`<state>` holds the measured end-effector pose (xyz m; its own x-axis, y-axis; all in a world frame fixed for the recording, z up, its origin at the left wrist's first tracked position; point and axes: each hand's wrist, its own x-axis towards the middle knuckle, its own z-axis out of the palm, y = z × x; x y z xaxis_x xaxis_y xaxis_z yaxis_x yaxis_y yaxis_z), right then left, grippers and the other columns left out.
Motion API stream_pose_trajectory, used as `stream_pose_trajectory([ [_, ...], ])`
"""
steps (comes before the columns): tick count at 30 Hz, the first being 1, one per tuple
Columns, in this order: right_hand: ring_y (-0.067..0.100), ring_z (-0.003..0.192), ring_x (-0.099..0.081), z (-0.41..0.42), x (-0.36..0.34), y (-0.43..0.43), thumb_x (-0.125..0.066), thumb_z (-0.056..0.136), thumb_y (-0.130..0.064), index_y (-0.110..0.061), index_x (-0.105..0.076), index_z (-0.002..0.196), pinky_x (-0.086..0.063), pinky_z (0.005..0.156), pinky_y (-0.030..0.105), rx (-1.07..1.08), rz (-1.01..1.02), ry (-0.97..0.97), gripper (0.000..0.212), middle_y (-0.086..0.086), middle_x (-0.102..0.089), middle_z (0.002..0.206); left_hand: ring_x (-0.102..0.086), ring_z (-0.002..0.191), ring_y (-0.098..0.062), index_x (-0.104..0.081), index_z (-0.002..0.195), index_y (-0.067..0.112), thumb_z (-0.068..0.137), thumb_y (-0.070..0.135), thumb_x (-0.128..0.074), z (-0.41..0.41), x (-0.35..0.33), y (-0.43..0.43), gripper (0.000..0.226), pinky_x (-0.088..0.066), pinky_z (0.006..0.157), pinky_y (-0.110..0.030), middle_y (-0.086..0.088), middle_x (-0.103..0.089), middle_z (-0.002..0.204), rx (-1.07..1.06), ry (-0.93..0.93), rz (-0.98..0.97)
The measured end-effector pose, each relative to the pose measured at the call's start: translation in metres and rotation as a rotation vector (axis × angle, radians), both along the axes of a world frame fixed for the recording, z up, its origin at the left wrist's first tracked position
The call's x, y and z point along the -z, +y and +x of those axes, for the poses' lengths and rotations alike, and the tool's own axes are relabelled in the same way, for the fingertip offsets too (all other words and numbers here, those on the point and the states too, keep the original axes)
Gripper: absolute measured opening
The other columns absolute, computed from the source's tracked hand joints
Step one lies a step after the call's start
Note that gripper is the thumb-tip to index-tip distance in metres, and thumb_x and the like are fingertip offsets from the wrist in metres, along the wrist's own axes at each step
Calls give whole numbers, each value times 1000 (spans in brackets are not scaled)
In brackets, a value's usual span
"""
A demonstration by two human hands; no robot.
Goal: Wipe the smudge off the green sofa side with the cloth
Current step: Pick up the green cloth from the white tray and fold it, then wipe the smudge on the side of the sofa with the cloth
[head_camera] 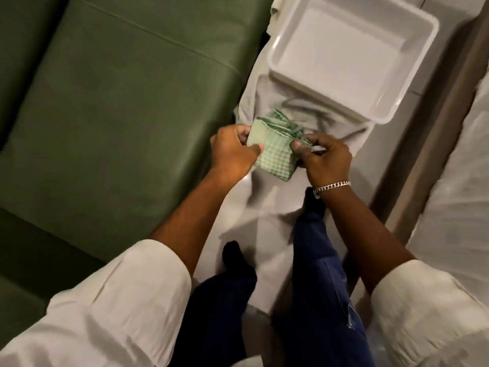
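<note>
A folded pale green waffle-weave cloth (pixel 275 152) is held in the air between both hands. My left hand (pixel 234 152) pinches its left edge and my right hand (pixel 326 160), with a silver bracelet at the wrist, pinches its right edge. The green sofa (pixel 119 102) fills the left of the view, and its side faces the cloth. No smudge can be made out on the sofa surface.
A white plastic tray (pixel 275 46) stands empty on a crumpled white sheet (pixel 267 197) that covers the floor beside the sofa. My legs in dark blue trousers and black socks stand on the sheet. A beige edge (pixel 423 144) runs along the right.
</note>
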<state>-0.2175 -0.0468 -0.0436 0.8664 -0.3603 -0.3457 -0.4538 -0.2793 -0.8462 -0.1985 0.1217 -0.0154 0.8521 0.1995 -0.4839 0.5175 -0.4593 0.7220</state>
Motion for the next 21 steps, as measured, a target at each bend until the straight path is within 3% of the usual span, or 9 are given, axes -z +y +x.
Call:
stream_pose_trajectory([
  [4,36,67,-70,-51,72,38,-79,64,-27,-35,-69,64,-61,59,49,83,127,86,13,22,-71,88,-62,57,-13,-76,87,13,70,10,-73,-44,55,34,17,-61,65,-38,-1,-72,72,41,54,41],
  [7,39,71,-69,-81,134,69,-80,66,-21,-28,-72,69,-61,62,49,135,284,108,11,24,-69,95,-70,70,-17,-76,91,10,75,6,-73,-72,104,58,17,-63,74,-36,3,-70,75,75,42,134],
  [10,31,74,-67,-105,202,104,-76,75,-11,-9,-71,86,-60,69,47,176,478,135,12,16,-67,91,-72,85,-24,-74,100,9,78,7,-71,-94,151,80,22,-61,82,-38,-4,-75,90,168,3,254],
  [14,20,66,-63,-124,278,154,-70,81,-7,-14,-68,84,-58,67,39,250,687,183,8,5,-66,78,-67,97,-28,-68,114,14,80,14,-61,-104,194,106,34,-55,91,-40,-11,-72,108,434,-80,461],
  [17,18,67,-64,-123,316,190,-65,85,-4,-5,-66,97,-59,60,30,289,899,216,12,10,-66,81,-60,111,-34,-59,125,10,81,14,-57,-99,209,116,45,-49,100,-43,-17,-64,120,664,-82,632],
  [21,24,71,-61,-118,352,222,-68,82,-7,-5,-66,101,-58,70,42,230,847,286,18,13,-66,86,-57,120,-31,-48,140,6,85,16,-63,-91,199,128,58,-43,105,-32,-18,-59,131,855,-314,683],
])
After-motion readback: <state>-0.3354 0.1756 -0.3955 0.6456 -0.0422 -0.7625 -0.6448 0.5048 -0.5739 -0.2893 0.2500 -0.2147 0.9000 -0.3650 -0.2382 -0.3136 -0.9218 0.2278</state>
